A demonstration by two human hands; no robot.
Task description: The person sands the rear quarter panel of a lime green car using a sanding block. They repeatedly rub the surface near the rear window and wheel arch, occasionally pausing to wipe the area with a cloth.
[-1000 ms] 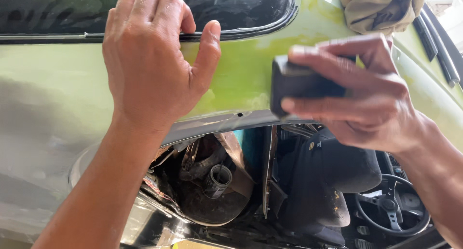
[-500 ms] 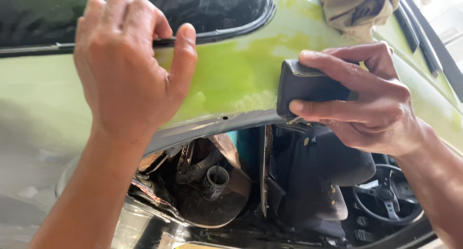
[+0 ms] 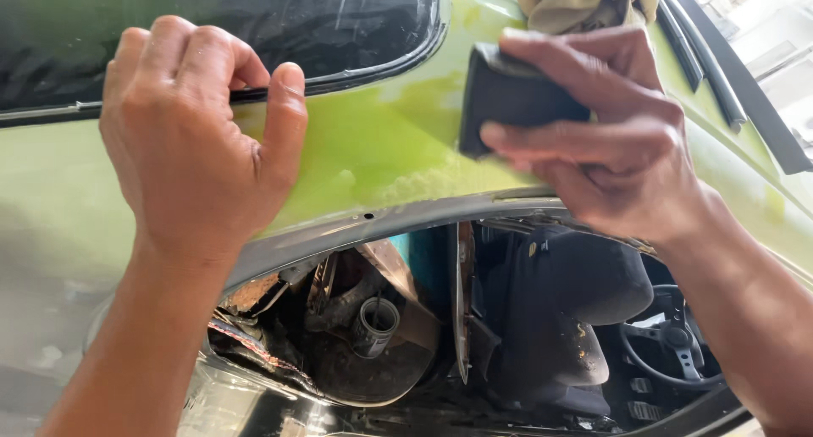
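- The right hand (image 3: 610, 141) is sliding the dark sanding block (image 3: 508, 98) up the green car panel (image 3: 373, 149), fingers clamped around it; sanding looks under way
- The left hand (image 3: 195, 141), fingers curled and holding nothing, is bracing beside the window seal (image 3: 356, 77), having shifted leftward

Black sanding block (image 3: 508, 98), rectangular, pressed flat on green panel (image 3: 381, 157), just above panel's bare-metal lower edge.

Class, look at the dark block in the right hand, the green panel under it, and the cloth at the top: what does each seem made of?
Dark block: probably rubber or dense foam; matte black, rounded corners. Green panel: likely painted sheet metal; dull, patchy paint, with a bare grey edge below. Cloth: woven fabric, beige, soft crumpled folds. The right hand grips the block; the left hand rests on the panel.
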